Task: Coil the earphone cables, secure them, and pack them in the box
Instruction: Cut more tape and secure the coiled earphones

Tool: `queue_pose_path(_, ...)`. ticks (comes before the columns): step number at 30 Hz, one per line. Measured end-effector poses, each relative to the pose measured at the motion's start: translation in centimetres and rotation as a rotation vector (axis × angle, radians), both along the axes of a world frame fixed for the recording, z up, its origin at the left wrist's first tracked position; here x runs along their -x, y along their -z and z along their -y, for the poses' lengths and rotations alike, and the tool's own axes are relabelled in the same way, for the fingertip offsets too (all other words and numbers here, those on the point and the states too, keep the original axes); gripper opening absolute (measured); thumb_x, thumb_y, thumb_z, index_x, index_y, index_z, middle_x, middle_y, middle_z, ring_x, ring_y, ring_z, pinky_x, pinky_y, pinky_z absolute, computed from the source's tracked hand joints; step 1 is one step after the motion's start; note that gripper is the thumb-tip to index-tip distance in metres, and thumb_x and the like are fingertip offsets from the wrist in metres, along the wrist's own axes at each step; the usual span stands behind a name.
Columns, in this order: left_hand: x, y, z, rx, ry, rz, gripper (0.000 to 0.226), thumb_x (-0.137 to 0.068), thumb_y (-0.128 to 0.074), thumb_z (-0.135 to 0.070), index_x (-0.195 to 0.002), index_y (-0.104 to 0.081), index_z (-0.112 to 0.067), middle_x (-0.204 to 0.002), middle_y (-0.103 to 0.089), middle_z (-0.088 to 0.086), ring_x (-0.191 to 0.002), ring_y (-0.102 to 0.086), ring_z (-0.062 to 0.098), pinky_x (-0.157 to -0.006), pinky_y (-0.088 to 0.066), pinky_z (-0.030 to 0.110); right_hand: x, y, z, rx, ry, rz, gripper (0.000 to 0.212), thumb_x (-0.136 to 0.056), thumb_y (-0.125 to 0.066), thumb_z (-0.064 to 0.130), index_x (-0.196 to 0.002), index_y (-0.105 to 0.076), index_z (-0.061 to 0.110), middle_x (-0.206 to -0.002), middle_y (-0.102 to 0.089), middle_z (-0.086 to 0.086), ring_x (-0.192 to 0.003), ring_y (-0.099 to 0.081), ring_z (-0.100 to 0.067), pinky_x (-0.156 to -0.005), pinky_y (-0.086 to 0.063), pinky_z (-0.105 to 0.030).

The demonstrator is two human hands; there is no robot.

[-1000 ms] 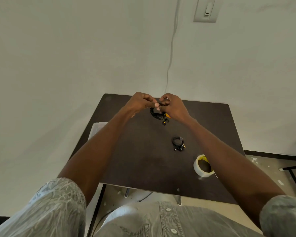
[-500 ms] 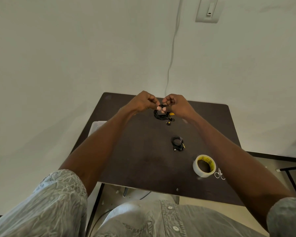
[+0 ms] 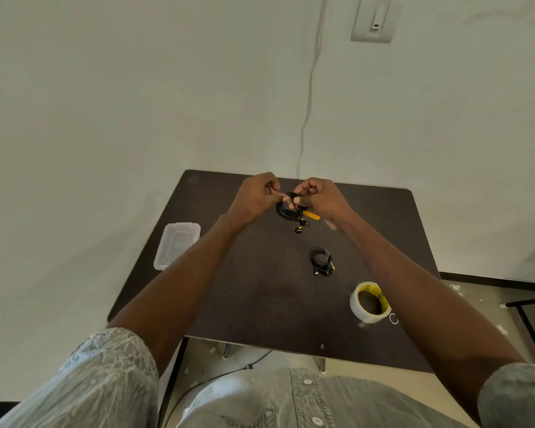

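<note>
Hands barely shifted, the box [image 3: 176, 249] came into view by the left arm. Both the left hand [image 3: 255, 194] and right hand [image 3: 320, 197] pinched the coil [image 3: 289, 209] above the table [image 3: 260, 298], probably securing it. One bundle [image 3: 321, 261] looked done; nothing boxed yet.

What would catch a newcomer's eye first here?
Both hands, left and right, meet over the far middle of the dark table, pinching a black earphone coil with a yellow tab hanging from it. Nearer lies a second coil, and a tape roll stands by the right forearm. A clear box sits at the table's left edge.
</note>
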State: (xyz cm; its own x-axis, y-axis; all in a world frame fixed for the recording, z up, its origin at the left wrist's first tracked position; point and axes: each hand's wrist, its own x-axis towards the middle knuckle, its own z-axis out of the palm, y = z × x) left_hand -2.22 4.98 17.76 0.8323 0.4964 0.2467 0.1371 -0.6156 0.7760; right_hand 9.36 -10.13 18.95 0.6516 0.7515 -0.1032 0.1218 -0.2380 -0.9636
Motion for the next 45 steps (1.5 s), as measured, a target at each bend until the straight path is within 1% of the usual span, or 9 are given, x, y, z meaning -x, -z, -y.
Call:
queue_pose_path(5, 0.2, 0.6, 0.3, -0.193, -0.045, 0.008, 0.017, -0.077, -0.075, -0.027, -0.074, -0.069, -0.012, -0.071, -0.062, 0.001, -0.07, -0.053, 0.016, -0.065, -0.045, 0.035, 0.1, 0.3, -0.1, -0.03, 0.005, -0.036, 0.021, -0.08, -0.068, -0.009, -0.099, -0.062, -0.007, -0.089, -0.071, -0.024, -0.081, -0.069, -0.028, -0.079, -0.057, -0.038)
queue_pose_path(9, 0.2, 1.1, 0.4, -0.334, -0.008, 0.0, 0.023, -0.085, -0.062, -0.035, -0.089, -0.077, -0.017, -0.078, -0.066, -0.002, -0.077, -0.049, 0.008, -0.068, -0.046, 0.036, 0.0, 0.4, -0.2, -0.025, 0.002, -0.027, 0.022, -0.079, -0.069, -0.007, -0.1, -0.063, -0.007, -0.09, -0.072, -0.024, -0.082, -0.07, -0.028, -0.081, -0.057, -0.039)
queue_pose_path(17, 0.4, 0.9, 0.5, -0.311, 0.075, -0.04, 0.024, -0.088, -0.066, -0.023, -0.104, -0.075, -0.006, -0.091, -0.068, 0.011, -0.092, -0.056, 0.025, -0.076, -0.041, 0.033, 0.2, 0.5, 0.1, -0.024, -0.003, -0.028, 0.021, -0.081, -0.069, -0.008, -0.101, -0.062, -0.01, -0.086, -0.071, -0.022, -0.078, -0.07, -0.024, -0.076, -0.058, -0.033)
queue_pose_path(21, 0.7, 0.4, 0.3, -0.234, 0.118, -0.039, 0.023, -0.084, -0.071, -0.025, -0.099, -0.077, -0.008, -0.087, -0.07, 0.011, -0.088, -0.059, 0.023, -0.075, -0.046, 0.035, 0.4, 0.3, 0.1, -0.015, -0.008, -0.023, 0.019, -0.082, -0.069, -0.007, -0.1, -0.063, -0.009, -0.075, -0.071, -0.011, -0.066, -0.07, -0.012, -0.063, -0.054, -0.02)
queue_pose_path(27, 0.5, -0.1, 0.4, -0.309, 0.116, -0.175, 0.021, -0.081, -0.067, -0.032, -0.082, -0.076, -0.013, -0.076, -0.067, 0.0, -0.076, -0.056, 0.015, -0.066, -0.046, 0.034, 0.6, 0.3, -0.2, 0.008, -0.029, -0.012, 0.015, -0.083, -0.066, -0.008, -0.098, -0.064, -0.008, -0.067, -0.071, -0.004, -0.063, -0.067, -0.011, -0.061, -0.053, -0.022)
queue_pose_path(30, 0.3, -0.1, 0.7, -0.357, 0.061, -0.24, 0.024, -0.078, -0.067, -0.037, -0.066, -0.061, -0.018, -0.071, -0.055, -0.004, -0.074, -0.05, 0.017, -0.061, -0.035, 0.03, 0.7, 0.4, -0.4, 0.018, -0.014, -0.034, 0.012, -0.082, -0.065, -0.009, -0.093, -0.065, -0.005, -0.072, -0.07, -0.013, -0.067, -0.066, -0.019, -0.062, -0.052, -0.029)
queue_pose_path(36, 0.3, -0.2, 1.1, -0.517, 0.039, -0.349, 0.022, -0.082, -0.062, -0.034, -0.071, -0.054, -0.017, -0.081, -0.055, 0.001, -0.08, -0.049, 0.02, -0.064, -0.034, 0.031, 0.9, 0.5, -0.4, 0.048, -0.025, -0.076, 0.01, -0.082, -0.064, -0.012, -0.087, -0.066, -0.004, -0.06, -0.067, -0.004, -0.055, -0.065, -0.011, -0.052, -0.05, -0.022)
queue_pose_path(40, 0.3, -0.1, 1.4, -0.516, 0.09, -0.385, 0.022, -0.082, -0.062, -0.03, -0.071, -0.05, -0.015, -0.08, -0.052, 0.002, -0.08, -0.051, 0.024, -0.063, -0.035, 0.033, 0.9, 0.9, -0.5, 0.064, -0.049, -0.098, 0.013, -0.082, -0.064, -0.012, -0.083, -0.065, 0.0, -0.06, -0.068, -0.004, -0.06, -0.067, -0.015, -0.056, -0.053, -0.025)
queue_pose_path(45, 0.4, 0.9, 1.3, -0.493, 0.181, -0.394, 0.025, -0.085, -0.055, -0.026, -0.079, -0.062, -0.003, -0.084, -0.061, 0.015, -0.08, -0.054, 0.03, -0.062, -0.033, 0.033, 1.2, 1.3, -0.4, 0.072, -0.078, -0.064, 0.013, -0.082, -0.065, -0.011, -0.083, -0.066, 0.002, -0.073, -0.068, -0.014, -0.068, -0.067, -0.021, -0.067, -0.057, -0.031)
